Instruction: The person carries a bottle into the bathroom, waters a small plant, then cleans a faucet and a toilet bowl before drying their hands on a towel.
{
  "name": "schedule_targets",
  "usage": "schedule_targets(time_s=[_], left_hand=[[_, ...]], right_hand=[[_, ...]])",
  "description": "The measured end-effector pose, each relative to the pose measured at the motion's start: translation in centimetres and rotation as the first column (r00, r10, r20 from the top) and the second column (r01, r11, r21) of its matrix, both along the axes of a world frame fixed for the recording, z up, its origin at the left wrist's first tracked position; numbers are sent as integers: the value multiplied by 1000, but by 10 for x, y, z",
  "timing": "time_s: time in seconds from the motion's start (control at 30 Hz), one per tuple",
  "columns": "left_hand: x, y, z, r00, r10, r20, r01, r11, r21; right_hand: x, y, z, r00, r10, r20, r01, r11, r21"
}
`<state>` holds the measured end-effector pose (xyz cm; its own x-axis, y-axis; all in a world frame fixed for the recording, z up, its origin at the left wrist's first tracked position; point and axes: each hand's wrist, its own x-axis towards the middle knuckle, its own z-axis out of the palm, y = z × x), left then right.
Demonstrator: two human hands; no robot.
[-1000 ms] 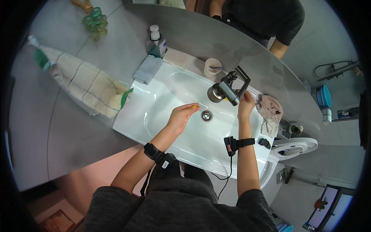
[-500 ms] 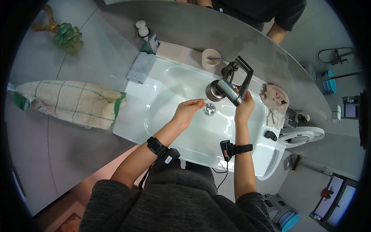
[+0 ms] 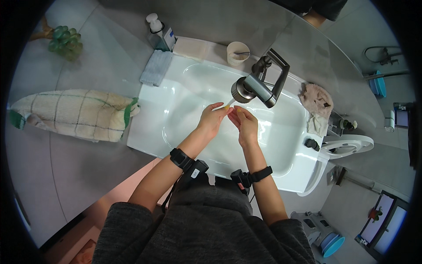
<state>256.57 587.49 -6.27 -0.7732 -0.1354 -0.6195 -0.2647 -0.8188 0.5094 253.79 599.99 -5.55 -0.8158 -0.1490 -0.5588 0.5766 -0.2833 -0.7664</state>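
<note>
Under the dark metal faucet [image 3: 257, 88], my two hands meet over the white sink [image 3: 285, 145]. A thin stream of water [image 3: 231, 101] falls from the spout onto the fingertips. My left hand [image 3: 211, 119] is loosely cupped with its fingers apart, a small yellow patch at one fingertip. Beside it, my right hand [image 3: 245, 125] is tilted left, its slightly bent fingers touching or nearly touching the left fingertips. Neither hand visibly holds anything. The drain is hidden behind the hands.
Along the back rim stand a pump bottle [image 3: 154, 28] and a cup [image 3: 238, 53]. A grey-blue cloth [image 3: 157, 67] lies at the left corner, with a checked towel [image 3: 83, 115] farther left. A pink cloth [image 3: 315, 100] and a small black object [image 3: 312, 144] sit on the right.
My right hand has left the faucet handle and moved left to my left hand. My left hand has risen slightly toward the spout. Water now runs onto the fingers.
</note>
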Motion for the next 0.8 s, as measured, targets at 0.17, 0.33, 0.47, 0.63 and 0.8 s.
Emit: schedule_targets(time_s=[0.17, 0.33, 0.47, 0.63, 0.8], left_hand=[[-3, -1, 4, 1000, 6, 1, -6, 1000, -21], [0, -5, 3, 999, -35, -5, 34, 996, -86], [1, -9, 7, 974, -199, 109, 227, 859, -459], [1, -12, 14, 939, -318, 132, 325, 692, -645], [3, -11, 7, 940, -325, 103, 295, 628, -720]], right_hand=[[0, -12, -1, 998, 58, -40, -55, 997, 60], [-1, -9, -6, 986, 118, -122, -89, 971, 220], [-5, -2, 5, 924, 327, -199, -231, 891, 392], [-10, 3, 4, 891, 375, -256, -255, 880, 401], [-11, 3, 3, 840, 412, -353, -218, 852, 476]])
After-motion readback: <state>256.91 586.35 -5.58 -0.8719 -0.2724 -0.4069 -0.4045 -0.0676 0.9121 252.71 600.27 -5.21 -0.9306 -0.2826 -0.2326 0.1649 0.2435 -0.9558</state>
